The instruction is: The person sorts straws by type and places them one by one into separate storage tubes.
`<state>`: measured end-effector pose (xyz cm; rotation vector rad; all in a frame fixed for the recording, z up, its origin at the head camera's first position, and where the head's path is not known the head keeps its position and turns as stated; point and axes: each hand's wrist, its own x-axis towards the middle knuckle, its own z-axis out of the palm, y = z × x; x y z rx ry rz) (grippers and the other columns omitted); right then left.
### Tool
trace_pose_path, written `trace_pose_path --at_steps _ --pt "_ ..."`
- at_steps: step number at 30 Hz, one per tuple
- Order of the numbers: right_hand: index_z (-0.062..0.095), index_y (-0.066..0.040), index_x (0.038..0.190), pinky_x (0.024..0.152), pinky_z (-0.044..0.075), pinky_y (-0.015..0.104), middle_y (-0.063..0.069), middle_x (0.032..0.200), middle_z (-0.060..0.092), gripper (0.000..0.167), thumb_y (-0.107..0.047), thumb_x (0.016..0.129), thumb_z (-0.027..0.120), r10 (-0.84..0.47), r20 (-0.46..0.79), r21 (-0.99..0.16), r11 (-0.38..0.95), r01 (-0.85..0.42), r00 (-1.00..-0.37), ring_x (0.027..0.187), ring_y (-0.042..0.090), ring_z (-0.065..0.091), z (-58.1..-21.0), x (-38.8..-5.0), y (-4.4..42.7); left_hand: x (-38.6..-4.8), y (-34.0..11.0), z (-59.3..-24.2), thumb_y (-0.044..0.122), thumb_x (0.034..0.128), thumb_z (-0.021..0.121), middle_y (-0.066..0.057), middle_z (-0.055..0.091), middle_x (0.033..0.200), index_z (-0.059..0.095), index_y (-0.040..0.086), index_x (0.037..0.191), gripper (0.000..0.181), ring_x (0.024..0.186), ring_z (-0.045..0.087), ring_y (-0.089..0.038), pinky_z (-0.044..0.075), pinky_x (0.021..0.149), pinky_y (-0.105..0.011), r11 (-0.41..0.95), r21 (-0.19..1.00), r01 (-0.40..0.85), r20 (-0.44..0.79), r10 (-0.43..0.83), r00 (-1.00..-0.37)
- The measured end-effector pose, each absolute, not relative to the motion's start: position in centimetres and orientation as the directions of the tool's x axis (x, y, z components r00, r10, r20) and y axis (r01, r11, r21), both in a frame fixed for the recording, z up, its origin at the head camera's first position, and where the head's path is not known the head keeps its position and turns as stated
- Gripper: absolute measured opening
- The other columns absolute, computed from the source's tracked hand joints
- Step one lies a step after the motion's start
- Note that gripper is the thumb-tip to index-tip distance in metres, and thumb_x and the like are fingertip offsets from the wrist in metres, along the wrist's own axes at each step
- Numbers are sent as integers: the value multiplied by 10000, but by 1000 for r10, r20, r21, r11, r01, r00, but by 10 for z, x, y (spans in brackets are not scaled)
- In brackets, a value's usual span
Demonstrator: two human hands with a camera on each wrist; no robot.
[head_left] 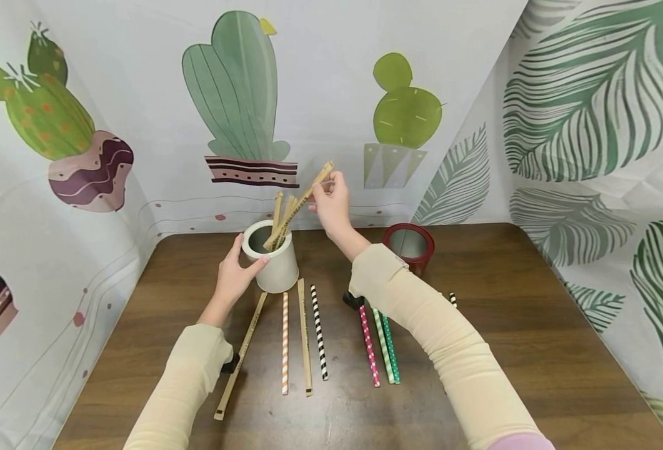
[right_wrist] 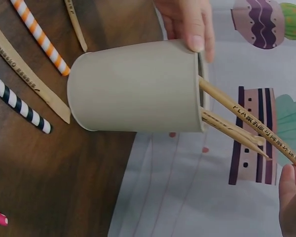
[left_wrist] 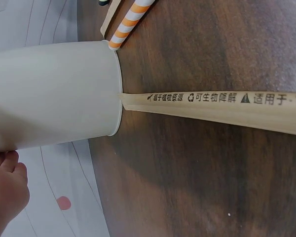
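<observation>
A white can (head_left: pixel 279 274) stands upright at the back of the table, with several paper-wrapped straws (right_wrist: pixel 232 129) leaning out of its mouth. My left hand (head_left: pixel 234 273) holds the can at its rim, thumb on the near side and fingers round the left. Between thumb and fingertips my right hand (head_left: pixel 332 203) pinches the upper part of a paper-wrapped straw (right_wrist: pixel 256 121), which slants down into the can's mouth. Its lower end is hidden inside. Printed lettering shows along the wrapper in the right wrist view.
In front of the can lie two wrapped straws (head_left: pixel 305 337), an orange-striped straw (head_left: pixel 285 344) and a black-striped straw (head_left: pixel 319 331). Pink dotted (head_left: pixel 368 347), green-striped (head_left: pixel 384 350) and teal dotted (head_left: pixel 390 350) straws lie right, partly under the sleeve. A red can (head_left: pixel 419 265) stands behind the right forearm.
</observation>
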<state>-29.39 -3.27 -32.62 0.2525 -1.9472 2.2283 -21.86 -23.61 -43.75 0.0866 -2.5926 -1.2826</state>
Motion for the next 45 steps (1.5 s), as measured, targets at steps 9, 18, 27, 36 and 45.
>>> trace_pose_path --at_steps 9,18,27,36,45 --pt "413 3 973 528 513 237 102 778 529 105 -34 883 454 -16 229 -971 -80 -227 -973 709 246 595 -339 -292 -39 -219 -236 -437 404 766 645 -116 244 1449 195 101 1416 847 1314 266 -288 252 1057 -452 615 786 57 201 -167 -965" --pt "436 2 960 502 489 214 136 780 571 97 -39 878 468 -47 209 -977 -41 -208 -977 752 333 616 -352 -289 -46 -220 -236 -439 403 766 645 -115 245 1449 194 105 1417 846 1317 260 -284 248 1058 -453 619 784 57 202 -167 -965" --pt "465 40 963 543 521 298 283 865 608 119 -43 879 480 -127 174 -984 24 -179 -977 775 396 605 -357 -283 -49 -220 -237 -440 414 763 646 -101 241 1452 194 114 1417 850 1319 258 -275 247 1060 -448 617 786 52 197 -169 -966" --pt "494 20 942 530 518 271 220 837 621 104 -56 871 497 -173 166 -977 108 -186 -971 729 330 627 -368 -278 -55 -219 -237 -439 409 767 645 -112 236 1452 188 95 1416 854 1315 260 -295 254 1055 -458 606 793 61 196 -160 -967" --pt "525 -14 915 513 496 248 41 732 531 100 -103 869 517 -195 96 -972 195 -134 -976 640 250 591 -380 -277 -62 -220 -237 -440 438 766 635 -105 231 1455 176 125 1422 860 1324 247 -274 246 1058 -457 613 789 44 181 -163 -970"
